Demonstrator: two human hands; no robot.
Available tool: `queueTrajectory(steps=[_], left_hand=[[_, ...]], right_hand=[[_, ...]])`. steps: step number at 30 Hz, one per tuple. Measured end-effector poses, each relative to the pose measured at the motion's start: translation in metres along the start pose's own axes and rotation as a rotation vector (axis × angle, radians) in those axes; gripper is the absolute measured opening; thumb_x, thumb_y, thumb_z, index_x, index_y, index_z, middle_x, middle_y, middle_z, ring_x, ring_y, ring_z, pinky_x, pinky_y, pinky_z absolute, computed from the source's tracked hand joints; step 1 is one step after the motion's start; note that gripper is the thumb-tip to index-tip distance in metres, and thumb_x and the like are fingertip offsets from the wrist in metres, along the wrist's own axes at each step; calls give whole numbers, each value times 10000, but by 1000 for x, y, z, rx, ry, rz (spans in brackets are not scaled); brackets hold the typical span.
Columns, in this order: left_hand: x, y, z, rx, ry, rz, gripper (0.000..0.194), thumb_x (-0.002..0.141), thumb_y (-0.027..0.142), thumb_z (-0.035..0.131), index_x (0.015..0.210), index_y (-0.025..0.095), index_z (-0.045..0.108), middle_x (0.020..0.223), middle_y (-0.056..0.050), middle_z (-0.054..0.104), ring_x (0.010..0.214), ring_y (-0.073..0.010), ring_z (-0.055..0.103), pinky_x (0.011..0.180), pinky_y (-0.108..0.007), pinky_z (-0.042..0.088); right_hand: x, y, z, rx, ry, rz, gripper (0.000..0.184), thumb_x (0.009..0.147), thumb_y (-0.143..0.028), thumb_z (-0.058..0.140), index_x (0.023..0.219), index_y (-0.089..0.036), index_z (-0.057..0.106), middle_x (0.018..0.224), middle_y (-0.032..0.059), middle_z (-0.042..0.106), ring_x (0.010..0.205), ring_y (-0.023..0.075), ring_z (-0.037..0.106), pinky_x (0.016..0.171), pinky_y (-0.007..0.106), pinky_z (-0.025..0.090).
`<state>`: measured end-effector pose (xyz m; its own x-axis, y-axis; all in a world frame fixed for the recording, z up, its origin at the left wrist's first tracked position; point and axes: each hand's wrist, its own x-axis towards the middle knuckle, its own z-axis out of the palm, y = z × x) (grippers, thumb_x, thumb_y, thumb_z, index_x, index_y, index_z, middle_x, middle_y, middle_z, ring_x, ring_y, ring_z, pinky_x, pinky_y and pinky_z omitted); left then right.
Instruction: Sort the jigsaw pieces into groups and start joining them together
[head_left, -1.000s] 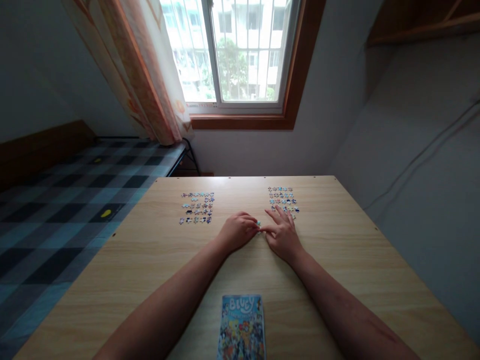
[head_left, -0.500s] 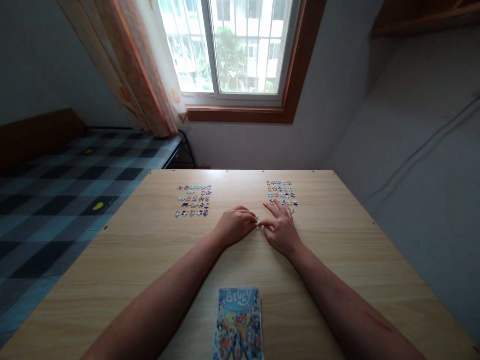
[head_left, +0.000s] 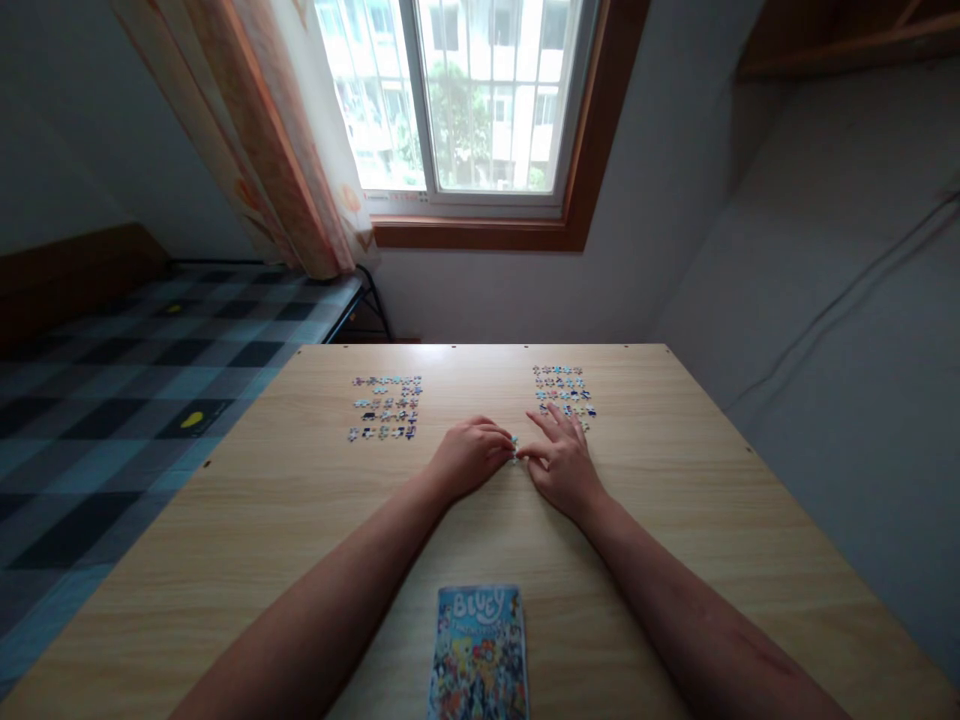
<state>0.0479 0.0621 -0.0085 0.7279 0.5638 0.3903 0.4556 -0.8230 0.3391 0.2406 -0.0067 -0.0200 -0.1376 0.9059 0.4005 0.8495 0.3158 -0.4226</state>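
Note:
Small light-coloured jigsaw puzzle pieces (head_left: 515,447) lie on the table between my two hands. My left hand (head_left: 472,455) is closed, its fingertips bunched on the left side of these pieces and partly hiding them. From the right, my right hand (head_left: 561,462) reaches in with its thumb stretched to the edge of the pieces. Its other fingers are spread and extend over the near part of the right group of puzzle pieces (head_left: 562,383), covering some of them. Another group of loose pieces (head_left: 386,404) is laid out in rows to the left, apart from both hands.
A blue Bluey puzzle box or booklet (head_left: 480,650) lies at the near edge of the wooden table (head_left: 645,590), between my forearms. Left of the table stands a bed (head_left: 150,400) with a checked cover. A window (head_left: 491,110) and a curtain (head_left: 277,140) are beyond the far edge.
The view has tilted slightly, shifting everything a little. Both hands stay at the small pieces in nearly the same pose, with only slight finger movement.

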Motion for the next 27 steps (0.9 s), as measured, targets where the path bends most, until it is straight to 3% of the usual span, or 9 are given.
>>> queueTrajectory(steps=[8,15,22,27], left_hand=[[1,1,-1,8,-31,5,167,912,260,594,884,250,759,983,-4,765,938,-187,655,869,-330,516],[-3,-4,1,-132,128,-142,125,854,265,659,928,232,753,1049,-39,746,947,-184,674,889,-346,536],[-3,-7,-1,-42,-3,-57,361,785,417,736,1098,236,726,1195,-84,686,1106,-252,606,979,-426,490],[0,-5,-1,11,-57,-22,360,798,421,721,1112,245,718,1192,-78,680,1096,-258,599,987,-429,476]], right_hand=[[0,1,2,12,38,4,235,815,-163,598,845,-296,790,1418,44,571,1441,337,319,1156,666,157],[0,9,4,47,208,86,253,808,-131,558,810,-267,771,1355,48,608,1432,311,334,1166,608,206],[1,11,4,93,274,142,251,806,-134,547,801,-263,762,1308,53,625,1407,305,365,1155,593,257],[2,11,5,89,278,141,248,804,-133,553,808,-264,764,1303,56,628,1402,303,373,1153,587,273]])
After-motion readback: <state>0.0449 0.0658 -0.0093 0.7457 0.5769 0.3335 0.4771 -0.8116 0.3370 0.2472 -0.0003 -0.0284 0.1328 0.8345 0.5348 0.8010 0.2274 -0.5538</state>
